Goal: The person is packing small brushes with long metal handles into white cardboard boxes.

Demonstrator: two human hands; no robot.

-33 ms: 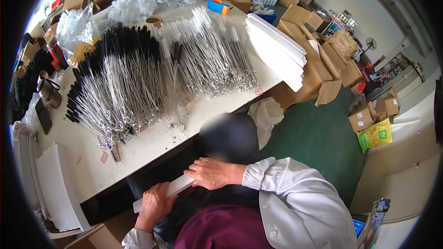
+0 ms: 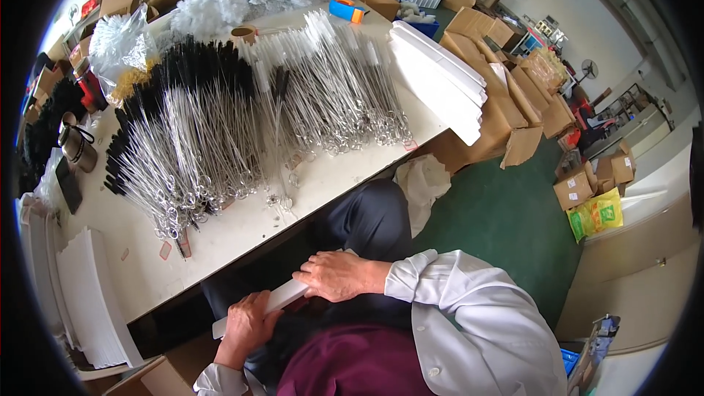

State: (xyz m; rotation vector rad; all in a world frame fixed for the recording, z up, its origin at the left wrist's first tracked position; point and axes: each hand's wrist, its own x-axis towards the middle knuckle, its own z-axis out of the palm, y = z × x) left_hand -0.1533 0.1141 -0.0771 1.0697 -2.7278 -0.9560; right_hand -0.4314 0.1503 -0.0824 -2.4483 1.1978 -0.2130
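Across my lap lies a long, narrow white box [image 2: 287, 294], slightly tilted, with my hands closed around it. My left hand [image 2: 250, 323] grips it near its lower left end. Further up, my right hand [image 2: 334, 276] is wrapped over it, hiding part of that end. On the white table [image 2: 242, 246] in front lie wire-handled brushes with looped ends. Black-bristled brushes [image 2: 187, 132] form the left pile, and white-bristled brushes [image 2: 334, 88] the right one.
White folded cardboard pieces [image 2: 433, 77] are stacked at the table's right end, more white pieces [image 2: 92, 297] at its near left. Brown cartons [image 2: 484, 92] stand right of the table. A steel flask [image 2: 77, 145], tape roll [image 2: 244, 34] and blue-orange tape dispenser [image 2: 347, 10] stand on top.
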